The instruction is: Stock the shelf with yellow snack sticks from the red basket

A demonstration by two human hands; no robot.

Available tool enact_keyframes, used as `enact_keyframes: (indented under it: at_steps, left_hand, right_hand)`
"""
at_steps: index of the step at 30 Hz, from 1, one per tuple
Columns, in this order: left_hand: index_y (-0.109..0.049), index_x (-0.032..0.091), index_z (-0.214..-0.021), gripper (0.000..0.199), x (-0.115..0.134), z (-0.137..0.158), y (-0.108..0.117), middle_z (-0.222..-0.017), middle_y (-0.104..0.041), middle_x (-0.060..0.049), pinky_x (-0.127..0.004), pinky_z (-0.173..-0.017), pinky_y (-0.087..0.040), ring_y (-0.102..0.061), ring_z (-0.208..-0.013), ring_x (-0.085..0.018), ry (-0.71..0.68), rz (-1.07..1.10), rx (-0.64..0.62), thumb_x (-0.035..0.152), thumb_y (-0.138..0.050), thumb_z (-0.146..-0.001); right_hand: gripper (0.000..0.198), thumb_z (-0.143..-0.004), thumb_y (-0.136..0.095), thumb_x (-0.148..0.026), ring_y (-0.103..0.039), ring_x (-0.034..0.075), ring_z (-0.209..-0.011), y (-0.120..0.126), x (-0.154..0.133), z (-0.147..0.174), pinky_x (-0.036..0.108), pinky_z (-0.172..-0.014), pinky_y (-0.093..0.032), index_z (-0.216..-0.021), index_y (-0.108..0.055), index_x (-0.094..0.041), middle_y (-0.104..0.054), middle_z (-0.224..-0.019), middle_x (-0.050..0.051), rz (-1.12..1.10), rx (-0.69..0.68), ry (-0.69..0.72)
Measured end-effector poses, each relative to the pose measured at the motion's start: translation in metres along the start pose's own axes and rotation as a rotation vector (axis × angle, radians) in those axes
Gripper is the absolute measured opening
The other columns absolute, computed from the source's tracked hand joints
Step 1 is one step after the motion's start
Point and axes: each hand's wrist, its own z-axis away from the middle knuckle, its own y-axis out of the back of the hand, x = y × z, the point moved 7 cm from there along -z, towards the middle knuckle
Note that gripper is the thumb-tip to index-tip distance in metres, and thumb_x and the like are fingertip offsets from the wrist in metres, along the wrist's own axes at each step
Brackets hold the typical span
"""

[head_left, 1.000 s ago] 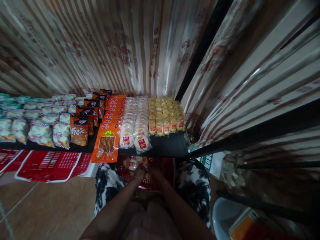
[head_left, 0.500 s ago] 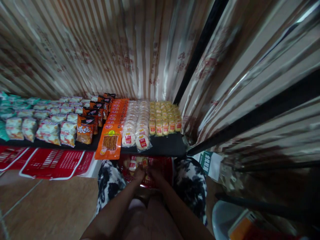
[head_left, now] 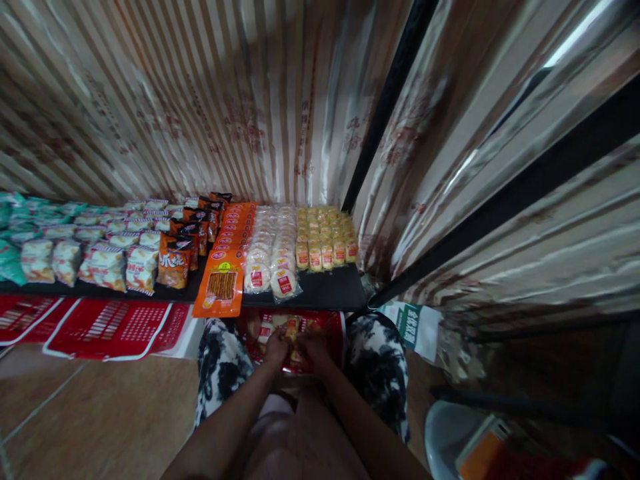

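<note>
Low between my knees, my left hand (head_left: 277, 348) and my right hand (head_left: 313, 345) are close together inside a red basket (head_left: 341, 333). Both hands have their fingers closed around small yellow-wrapped snack packs (head_left: 291, 328); the dim light hides the exact grip. Another pack with a red and white label (head_left: 265, 331) lies by my left fingers. Above the basket, on the black shelf (head_left: 330, 290), stand rows of similar yellow packs (head_left: 327, 255). Left of them are stacks of round white crackers (head_left: 285, 283) in clear wrap and orange snack bags (head_left: 221, 287).
Further left on the shelf are brown-orange bags (head_left: 174, 263), white bags (head_left: 103, 267) and green bags (head_left: 10, 260). Red baskets (head_left: 113, 327) sit below. Black metal posts (head_left: 383, 120) and a striped curtain (head_left: 280, 100) bound the back and right. A pale basin (head_left: 443, 433) stands lower right.
The view has shifted slightly. My hands stay in the basket among the yellow packs, with only a small movement of the fingers; the shelf goods look unchanged.
</note>
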Motion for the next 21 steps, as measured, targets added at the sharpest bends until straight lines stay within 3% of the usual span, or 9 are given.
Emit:
enact_keyframes:
  at_steps: [4, 11, 21]
  left_hand:
    - [-0.056, 0.013, -0.087, 0.026, 0.006, 0.011, -0.002, -0.061, -0.057, 0.003, -0.017, -0.052, -0.041, -0.052, -0.05, -0.007, 0.016, 0.088, -0.035, 0.004, -0.047, -0.064]
    - [-0.056, 0.014, -0.082, 0.022, 0.015, 0.03, -0.007, -0.06, -0.059, 0.003, -0.018, -0.055, -0.044, -0.056, -0.052, -0.008, 0.065, 0.252, -0.118, 0.007, -0.052, -0.061]
    - [-0.053, 0.014, -0.071, 0.016, 0.027, 0.051, -0.011, -0.063, -0.061, 0.001, -0.015, -0.057, -0.047, -0.059, -0.055, -0.007, 0.187, 0.451, -0.238, 0.001, -0.051, -0.063]
  right_hand:
    - [0.014, -0.054, -0.055, -0.028, -0.043, 0.007, -0.037, 0.005, 0.0, 0.003, 0.019, -0.039, -0.032, -0.063, -0.05, -0.02, -0.05, -0.043, -0.006, -0.05, 0.034, -0.005]
    - [0.029, -0.054, -0.058, -0.043, -0.045, 0.007, -0.041, 0.006, -0.004, 0.005, 0.02, -0.043, -0.035, -0.069, -0.053, -0.019, -0.053, -0.05, -0.006, -0.103, 0.018, 0.038]
    - [0.032, -0.055, -0.061, -0.04, -0.047, 0.008, -0.044, 0.007, -0.014, 0.014, 0.019, -0.044, -0.036, -0.078, -0.052, -0.02, -0.053, -0.053, -0.006, -0.199, 0.014, 0.031]
